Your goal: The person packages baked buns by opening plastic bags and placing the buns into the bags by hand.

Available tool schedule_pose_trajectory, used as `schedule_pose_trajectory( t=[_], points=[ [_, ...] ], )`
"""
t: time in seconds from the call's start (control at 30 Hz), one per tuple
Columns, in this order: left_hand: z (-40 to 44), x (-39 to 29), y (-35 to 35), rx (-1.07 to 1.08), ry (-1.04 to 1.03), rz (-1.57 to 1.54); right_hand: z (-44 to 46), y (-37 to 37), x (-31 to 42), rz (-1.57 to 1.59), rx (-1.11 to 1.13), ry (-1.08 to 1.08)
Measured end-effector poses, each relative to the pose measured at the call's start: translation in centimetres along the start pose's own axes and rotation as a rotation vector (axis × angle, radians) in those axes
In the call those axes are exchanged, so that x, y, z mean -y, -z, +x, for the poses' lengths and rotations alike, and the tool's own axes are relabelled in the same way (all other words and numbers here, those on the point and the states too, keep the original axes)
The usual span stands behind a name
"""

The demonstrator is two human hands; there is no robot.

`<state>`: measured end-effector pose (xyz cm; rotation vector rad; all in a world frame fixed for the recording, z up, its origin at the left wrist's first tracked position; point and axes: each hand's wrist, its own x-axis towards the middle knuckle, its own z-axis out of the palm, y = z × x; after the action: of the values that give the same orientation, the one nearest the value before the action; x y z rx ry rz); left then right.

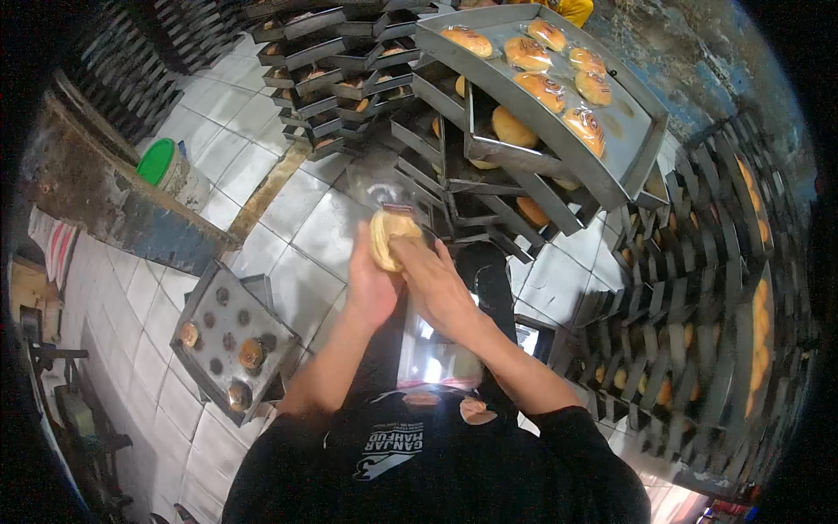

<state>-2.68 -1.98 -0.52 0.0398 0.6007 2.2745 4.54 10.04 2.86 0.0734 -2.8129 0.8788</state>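
A pale round bun (381, 229) is held in front of me, its underside facing up. My left hand (370, 284) cups it from the left. The fingers of my right hand (434, 284) press on it from the right. Clear plastic, apparently a bag (375, 188), sticks out beyond the bun's far edge; how far the bun sits inside it is hard to tell. On my lap lies a shiny stack of clear plastic bags (436, 356), below my right hand.
A tray (642, 127) of wrapped buns tops a skewed tray stack at the upper right. More stacked trays (305, 57) stand behind and on the right (681, 341). A dark-spotted tray (205, 345) with several buns lies at left. A green-lidded bucket (188, 179) stands by a low wall (157, 210).
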Motion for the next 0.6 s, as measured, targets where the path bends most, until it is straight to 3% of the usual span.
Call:
schedule_pose_trajectory(
  t=[0.03, 0.13, 0.2, 0.23, 0.27, 0.33, 0.43, 0.5, 0.53, 0.57, 0.6],
  points=[
    [0.5, -0.7, 0.3, 0.099, -0.019, -0.057, 0.4, -0.7, -0.3, -0.029, -0.058, 0.022],
    [0.3, 2.6, -2.2, -0.262, -0.091, 0.090, 1.3, 0.7, -0.7, -0.060, -0.149, 0.105],
    [1.1, 0.7, -2.8, -0.104, -0.114, -0.011, 1.6, 1.6, -1.3, -0.102, -0.122, 0.180],
    [2.1, -0.8, -1.3, -0.023, -0.068, -0.077, 1.5, 1.9, -0.9, 0.062, -0.184, 0.262],
    [2.9, -1.5, -0.2, 0.055, -0.015, -0.145, 2.0, 1.8, -0.9, -0.027, -0.098, 0.174],
    [4.0, 1.8, -0.6, -0.095, -0.088, -0.127, 2.8, 1.5, -1.2, -0.202, 0.097, -0.013],
    [5.6, 3.5, -1.2, -0.254, -0.253, -0.075, 2.8, 2.7, -1.5, -0.069, -0.069, 0.146],
    [5.4, 1.8, 0.0, -0.103, -0.229, -0.062, 2.4, 4.3, -0.9, 0.050, -0.144, 0.271],
    [5.5, 0.7, -0.1, -0.023, -0.223, -0.062, 2.1, 3.9, -0.8, 0.137, -0.051, 0.166],
    [5.5, 0.1, -0.4, -0.134, -0.117, -0.191, 1.4, 3.3, -0.6, 0.219, 0.048, 0.062],
    [5.8, 0.1, -0.1, -0.117, -0.081, -0.178, 0.6, 2.9, -0.4, 0.301, 0.146, -0.047]
  ],
)
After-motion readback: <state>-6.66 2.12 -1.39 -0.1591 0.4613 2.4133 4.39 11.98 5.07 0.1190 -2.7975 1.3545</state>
